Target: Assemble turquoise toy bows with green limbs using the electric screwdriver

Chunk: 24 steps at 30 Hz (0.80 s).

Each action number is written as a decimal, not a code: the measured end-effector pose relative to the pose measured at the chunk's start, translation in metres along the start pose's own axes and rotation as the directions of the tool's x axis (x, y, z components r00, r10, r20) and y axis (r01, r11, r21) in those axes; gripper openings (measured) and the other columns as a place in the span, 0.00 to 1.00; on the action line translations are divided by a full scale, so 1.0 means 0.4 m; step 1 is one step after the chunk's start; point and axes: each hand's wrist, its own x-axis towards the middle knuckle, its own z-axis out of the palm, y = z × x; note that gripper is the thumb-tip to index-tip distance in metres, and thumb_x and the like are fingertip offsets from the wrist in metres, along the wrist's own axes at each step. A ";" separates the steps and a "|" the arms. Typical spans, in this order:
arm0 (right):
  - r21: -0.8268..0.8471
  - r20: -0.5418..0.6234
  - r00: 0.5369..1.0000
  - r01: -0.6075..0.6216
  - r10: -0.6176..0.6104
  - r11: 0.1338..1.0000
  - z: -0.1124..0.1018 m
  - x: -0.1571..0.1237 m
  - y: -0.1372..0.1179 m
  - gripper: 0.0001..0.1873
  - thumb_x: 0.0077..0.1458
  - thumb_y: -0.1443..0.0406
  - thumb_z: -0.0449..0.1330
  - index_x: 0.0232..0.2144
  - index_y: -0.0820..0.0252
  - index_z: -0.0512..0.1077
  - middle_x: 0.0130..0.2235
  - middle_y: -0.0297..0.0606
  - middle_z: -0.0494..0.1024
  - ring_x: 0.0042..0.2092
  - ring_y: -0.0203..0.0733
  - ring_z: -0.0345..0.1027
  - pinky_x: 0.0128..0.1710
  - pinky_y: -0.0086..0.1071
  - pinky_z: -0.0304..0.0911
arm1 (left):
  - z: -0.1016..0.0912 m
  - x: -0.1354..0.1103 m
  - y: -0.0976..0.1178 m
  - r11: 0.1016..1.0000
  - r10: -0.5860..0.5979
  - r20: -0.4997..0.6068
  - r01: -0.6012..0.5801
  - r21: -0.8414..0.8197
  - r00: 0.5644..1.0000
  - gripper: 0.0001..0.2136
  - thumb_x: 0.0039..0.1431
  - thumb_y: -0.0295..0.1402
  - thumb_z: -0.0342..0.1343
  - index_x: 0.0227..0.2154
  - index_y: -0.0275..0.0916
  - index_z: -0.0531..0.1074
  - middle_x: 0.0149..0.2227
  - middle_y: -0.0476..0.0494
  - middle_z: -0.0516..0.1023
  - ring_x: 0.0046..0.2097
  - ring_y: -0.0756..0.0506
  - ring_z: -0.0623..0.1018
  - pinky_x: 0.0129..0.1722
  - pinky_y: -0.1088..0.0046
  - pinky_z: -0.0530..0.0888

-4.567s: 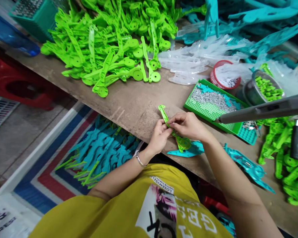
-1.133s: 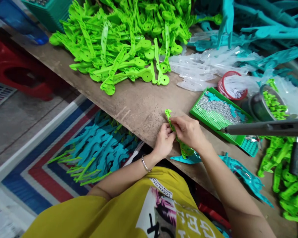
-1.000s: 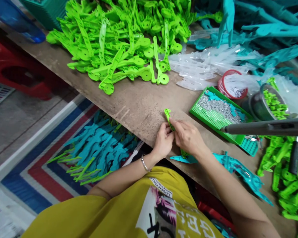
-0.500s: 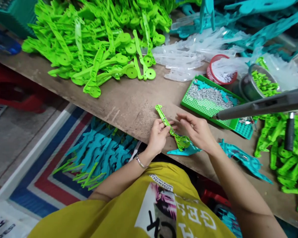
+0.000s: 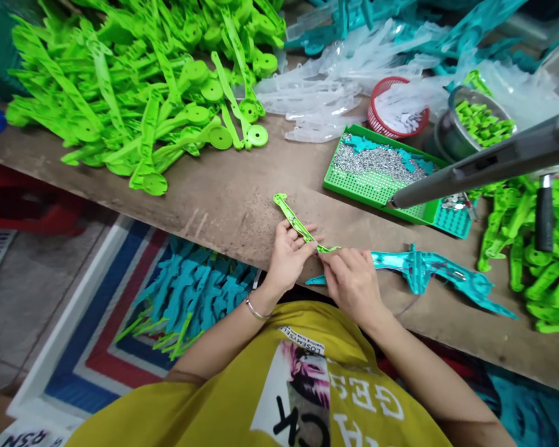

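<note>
My left hand [image 5: 285, 262] is closed around a long light-green plastic arm [image 5: 289, 217], its hooked end pointing up and away from me. Over the lower end of that arm, my right hand [image 5: 354, 282] has its fingers and thumb pressed together, covering the round part. Small metal bits seem to sit in the arm's channel, too small to make out. A teal plastic bow-shaped frame [image 5: 419, 267] lies on the table beneath and to the right of my right hand, partly hidden by it.
A big heap of green arms [image 5: 168, 93] fills the back left. Clear plastic pieces [image 5: 317, 99], a red basket [image 5: 375, 108], a green tray [image 5: 354, 189] of small metal parts and a metal bowl [image 5: 447, 133] stand behind. A grey bar [image 5: 484, 158] juts in from the right.
My right hand has come down from hovering open and closed on the arm's round end, which is now covered. The view has shifted slightly, showing more of the teal frame.
</note>
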 end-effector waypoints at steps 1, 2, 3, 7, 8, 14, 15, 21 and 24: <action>0.008 -0.004 1.000 0.012 -0.011 1.000 0.002 -0.003 0.003 0.09 0.64 0.71 0.56 0.42 0.60 0.75 0.34 0.39 0.78 0.37 0.44 0.67 0.41 0.39 0.54 | -0.001 0.001 -0.001 1.000 0.002 0.003 -0.002 0.013 1.000 0.29 0.48 0.27 0.67 0.49 0.43 0.57 0.50 0.41 0.76 0.45 0.44 0.83 0.44 0.66 0.79; 0.024 -0.008 1.000 0.018 -0.018 1.000 0.004 -0.006 0.006 0.09 0.64 0.71 0.56 0.43 0.60 0.75 0.34 0.38 0.78 0.36 0.43 0.67 0.40 0.39 0.54 | -0.002 0.003 -0.001 1.000 0.004 0.006 -0.005 0.025 1.000 0.29 0.49 0.26 0.67 0.49 0.43 0.57 0.50 0.42 0.76 0.45 0.44 0.83 0.44 0.66 0.79; 0.047 -0.012 1.000 0.020 -0.019 0.999 0.006 -0.009 0.010 0.09 0.65 0.70 0.57 0.44 0.60 0.76 0.34 0.38 0.77 0.36 0.42 0.67 0.39 0.38 0.55 | -0.002 0.004 -0.001 0.999 0.005 0.007 -0.006 0.035 1.000 0.29 0.49 0.26 0.67 0.49 0.43 0.57 0.50 0.42 0.76 0.45 0.45 0.83 0.45 0.66 0.79; 0.155 -0.049 0.998 -0.042 0.050 0.987 0.012 -0.022 0.025 0.08 0.66 0.67 0.57 0.43 0.60 0.76 0.34 0.38 0.76 0.37 0.41 0.70 0.39 0.36 0.58 | -0.002 0.006 -0.004 0.998 0.019 0.002 -0.019 0.056 1.000 0.29 0.49 0.26 0.66 0.50 0.43 0.56 0.48 0.44 0.77 0.43 0.46 0.83 0.45 0.65 0.79; 0.173 -0.056 0.995 -0.074 0.085 0.982 0.014 -0.024 0.027 0.08 0.66 0.67 0.56 0.43 0.60 0.76 0.34 0.39 0.76 0.37 0.40 0.71 0.39 0.35 0.59 | -0.002 0.006 -0.005 0.998 0.026 -0.002 -0.026 0.059 1.000 0.29 0.49 0.26 0.66 0.50 0.43 0.56 0.47 0.45 0.77 0.42 0.46 0.83 0.45 0.66 0.79; 0.214 -0.026 0.967 -0.244 0.255 0.946 0.027 -0.017 0.032 0.09 0.65 0.67 0.56 0.36 0.61 0.76 0.33 0.40 0.75 0.35 0.41 0.71 0.37 0.33 0.64 | -0.004 0.007 -0.010 0.994 0.044 0.004 -0.044 0.098 0.999 0.29 0.49 0.26 0.66 0.49 0.43 0.55 0.46 0.46 0.77 0.41 0.47 0.83 0.46 0.66 0.78; 0.224 -0.017 0.962 -0.260 0.271 0.939 0.028 -0.015 0.033 0.08 0.64 0.67 0.56 0.35 0.60 0.75 0.33 0.40 0.74 0.35 0.41 0.71 0.38 0.33 0.64 | -0.005 0.007 -0.010 0.994 0.045 0.005 -0.045 0.104 0.999 0.29 0.49 0.26 0.66 0.49 0.44 0.55 0.46 0.46 0.77 0.41 0.47 0.83 0.46 0.66 0.78; 0.270 -0.015 0.956 -0.279 0.294 0.921 0.026 -0.005 0.047 0.08 0.63 0.69 0.55 0.33 0.61 0.74 0.32 0.39 0.74 0.33 0.40 0.70 0.35 0.32 0.63 | -0.007 0.013 -0.011 0.991 0.053 0.023 -0.056 0.120 0.998 0.32 0.47 0.26 0.67 0.50 0.45 0.53 0.46 0.46 0.77 0.41 0.47 0.83 0.46 0.66 0.78; 0.253 -0.034 0.959 -0.263 0.281 0.931 0.028 -0.004 0.050 0.08 0.62 0.69 0.55 0.33 0.61 0.74 0.32 0.39 0.73 0.33 0.40 0.70 0.35 0.32 0.64 | -0.007 0.013 -0.013 0.987 0.065 0.032 -0.069 0.144 0.997 0.33 0.47 0.26 0.67 0.50 0.45 0.53 0.45 0.48 0.76 0.41 0.47 0.83 0.46 0.66 0.79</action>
